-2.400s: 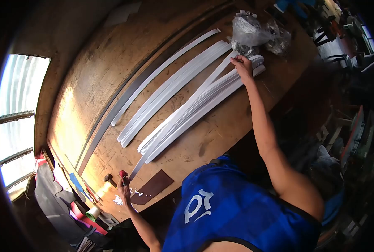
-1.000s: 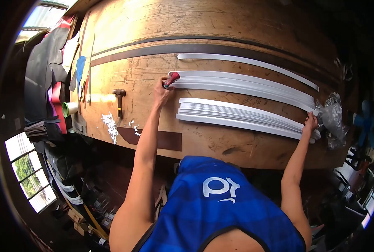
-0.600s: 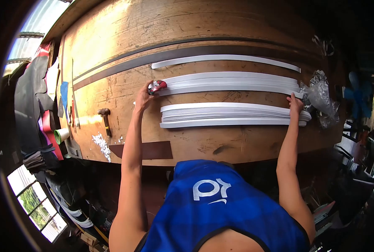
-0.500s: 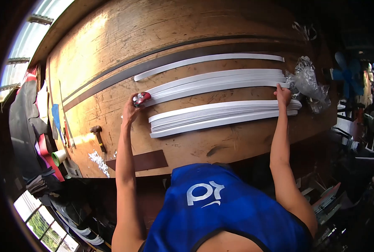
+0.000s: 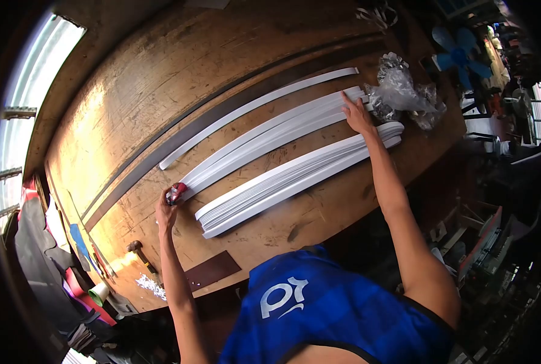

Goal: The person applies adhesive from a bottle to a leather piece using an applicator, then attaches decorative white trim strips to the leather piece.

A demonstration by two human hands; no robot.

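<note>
My left hand (image 5: 165, 209) is closed around a small red-and-silver object (image 5: 175, 193), whose exact kind I cannot make out. It sits at the left end of the middle group of long white strips (image 5: 264, 134). At the other end of this group, my right hand (image 5: 358, 115) has its index finger stretched out onto the strips, the other fingers partly bent. A thicker stack of white strips (image 5: 294, 176) lies nearer to me. Beyond the middle group rests one separate white strip (image 5: 258, 111).
Crumpled clear plastic (image 5: 407, 91) lies right of the strips on the wooden table (image 5: 125, 139). A hammer (image 5: 142, 255), white scraps (image 5: 151, 285) and a dark brown piece (image 5: 213, 271) are near the front left. A blue fan (image 5: 460, 56) stands beyond the right edge.
The view has turned, so the strips slant more steeply. My right hand has shifted from the near edge of the middle strips onto their top, index finger extended. My left hand keeps the red object.
</note>
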